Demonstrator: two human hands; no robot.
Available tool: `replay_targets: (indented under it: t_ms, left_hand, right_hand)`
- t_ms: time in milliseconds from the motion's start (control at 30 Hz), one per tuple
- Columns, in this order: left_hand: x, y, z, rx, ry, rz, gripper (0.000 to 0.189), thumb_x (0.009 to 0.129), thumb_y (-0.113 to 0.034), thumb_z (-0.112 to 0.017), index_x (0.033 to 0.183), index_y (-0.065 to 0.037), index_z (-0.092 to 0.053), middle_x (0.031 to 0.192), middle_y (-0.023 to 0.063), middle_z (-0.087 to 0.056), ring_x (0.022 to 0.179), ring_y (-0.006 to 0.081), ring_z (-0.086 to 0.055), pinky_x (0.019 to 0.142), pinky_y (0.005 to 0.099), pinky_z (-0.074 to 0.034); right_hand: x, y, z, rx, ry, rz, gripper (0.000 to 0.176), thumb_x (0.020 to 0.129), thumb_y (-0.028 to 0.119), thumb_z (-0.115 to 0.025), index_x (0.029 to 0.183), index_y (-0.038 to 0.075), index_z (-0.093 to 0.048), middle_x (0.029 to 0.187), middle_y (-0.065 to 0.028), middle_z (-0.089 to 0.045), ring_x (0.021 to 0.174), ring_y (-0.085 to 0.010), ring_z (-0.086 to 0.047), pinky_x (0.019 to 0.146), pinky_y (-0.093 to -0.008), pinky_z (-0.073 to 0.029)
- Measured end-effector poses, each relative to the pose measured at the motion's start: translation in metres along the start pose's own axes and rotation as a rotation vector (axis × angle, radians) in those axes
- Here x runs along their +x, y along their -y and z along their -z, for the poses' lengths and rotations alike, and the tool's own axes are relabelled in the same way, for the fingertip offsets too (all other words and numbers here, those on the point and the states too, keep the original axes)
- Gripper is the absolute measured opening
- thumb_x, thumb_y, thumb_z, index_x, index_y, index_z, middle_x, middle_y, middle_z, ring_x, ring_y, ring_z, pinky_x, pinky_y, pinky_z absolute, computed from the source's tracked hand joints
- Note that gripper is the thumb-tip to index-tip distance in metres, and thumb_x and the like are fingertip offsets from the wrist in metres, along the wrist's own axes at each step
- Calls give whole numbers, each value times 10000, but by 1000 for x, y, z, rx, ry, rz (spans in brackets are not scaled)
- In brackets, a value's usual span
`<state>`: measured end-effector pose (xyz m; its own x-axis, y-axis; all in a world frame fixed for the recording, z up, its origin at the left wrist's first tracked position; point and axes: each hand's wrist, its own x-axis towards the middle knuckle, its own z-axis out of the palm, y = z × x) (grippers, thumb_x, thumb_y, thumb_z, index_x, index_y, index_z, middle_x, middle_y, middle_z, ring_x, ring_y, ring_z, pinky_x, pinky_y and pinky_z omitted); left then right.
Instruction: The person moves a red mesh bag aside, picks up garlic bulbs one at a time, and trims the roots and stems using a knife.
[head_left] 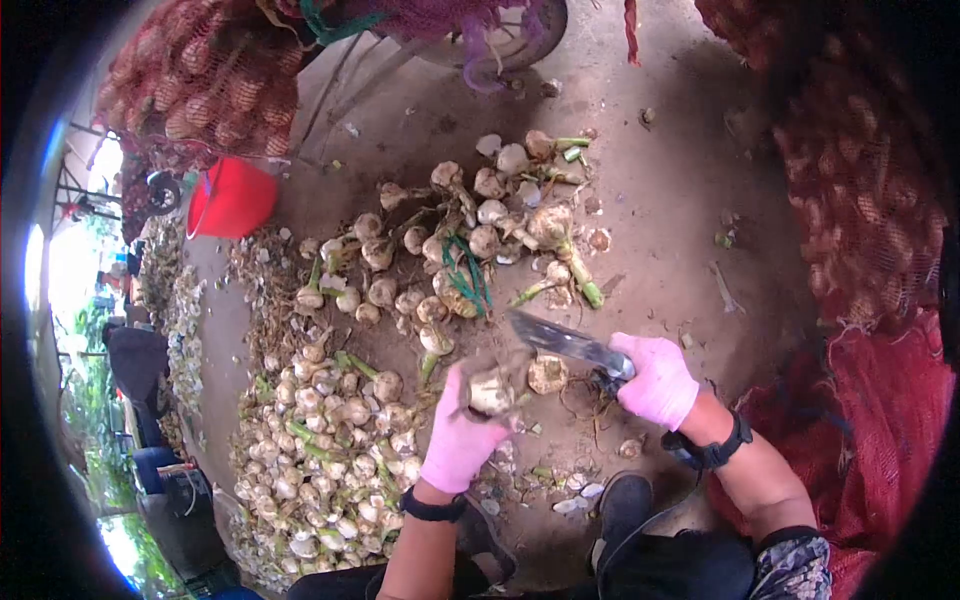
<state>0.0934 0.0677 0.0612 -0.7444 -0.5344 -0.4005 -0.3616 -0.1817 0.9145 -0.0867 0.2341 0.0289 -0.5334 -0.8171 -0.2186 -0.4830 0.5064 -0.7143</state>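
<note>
My left hand, in a pink glove, is closed around a garlic bulb with dirty roots; the bulb is slightly blurred. In my right hand, also pink-gloved, is a knife with a long dark metal blade pointing up and to the left. My fingers cover most of its handle. Blade and held bulb are apart. Between my hands, on the ground, lies a cut garlic bulb. Ahead of them spreads a loose group of garlic bulbs, some with green stems, and a green strip.
A large garlic heap lies at my left. Net sacks of garlic stand at upper left and right. A red bucket is at far left, a wheel at the top. Red netting lies beside my right arm.
</note>
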Motion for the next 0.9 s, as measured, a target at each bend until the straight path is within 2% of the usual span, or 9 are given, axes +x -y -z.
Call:
replay_targets:
  t_ms: [67, 233, 367, 467, 633, 733, 800, 833, 900]
  left_hand:
    - [7, -1, 5, 286, -139, -141, 632, 660, 80, -717, 1212, -35, -433, 1102, 80, -563, 1040, 160, -556, 881, 285, -475]
    - [13, -17, 11, 84, -277, -190, 706, 624, 88, -772, 1212, -16, -396, 1090, 99, -567, 1003, 176, -585, 884, 305, -495]
    - [16, -24, 2, 229, -221, -242, 698, 600, 43, -798, 1188, -20, -427, 1078, 96, -565, 988, 165, -583, 883, 315, -489]
    - [16, -26, -5, 396, -151, -310, 735, 588, 13, -811, 1208, -24, -419, 1069, 89, -558, 978, 169, -576, 870, 315, -485]
    - [18, -12, -10, 260, -95, -295, 789, 626, -57, -820, 1273, -26, -369, 1166, 84, -501, 1050, 165, -526, 900, 313, -457]
    - [11, -26, -17, 355, -96, -308, 688, 689, -55, -785, 1246, -22, -383, 1126, 88, -528, 1016, 164, -545, 885, 321, -469]
    - [8, -29, -21, 407, -73, -260, 458, 843, -118, -661, 1204, -28, -394, 1068, 84, -560, 961, 165, -571, 855, 313, -487]
    - [9, -19, -23, 339, -101, -259, 264, 974, -206, -465, 1175, -47, -401, 1013, 72, -578, 910, 167, -591, 819, 307, -508]
    - [8, -18, -26, 373, -118, -235, 270, 968, -204, -475, 1177, -52, -397, 1020, 73, -574, 911, 166, -591, 818, 306, -511]
  right_hand:
    - [2, 1, -1, -69, 32, 14, 157, 696, 118, -595, 852, 103, -579, 748, -175, -619, 757, -390, -613, 671, -468, -482]
    - [1, -3, -7, -251, 265, -88, 181, 705, 114, -602, 885, 111, -594, 779, -148, -641, 778, -377, -625, 682, -465, -488]
    - [0, 4, -3, -224, 155, -102, 192, 707, 130, -622, 896, 111, -596, 810, -147, -641, 790, -367, -627, 677, -460, -491]
    - [-2, 28, 5, -63, -12, 138, 233, 687, 158, -649, 909, 120, -589, 827, -125, -629, 778, -345, -629, 640, -437, -499]
    - [-4, 44, 1, -68, -6, 389, 287, 601, 125, -676, 858, 109, -550, 752, -97, -559, 680, -338, -599, 563, -442, -469]
    - [-5, 46, -2, -97, 51, 422, 319, 596, 140, -690, 869, 105, -529, 748, -94, -535, 681, -327, -594, 559, -443, -461]
    - [-5, 42, -9, -115, 69, 427, 306, 640, 132, -657, 911, 116, -515, 779, -91, -554, 699, -316, -606, 582, -441, -474]
    - [-5, 40, -11, -114, 69, 426, 306, 640, 132, -657, 911, 116, -515, 779, -91, -554, 699, -316, -606, 582, -441, -474]
    - [-2, 35, -13, -177, 45, 431, 317, 637, 141, -669, 917, 122, -523, 779, -85, -553, 706, -308, -607, 588, -433, -476]
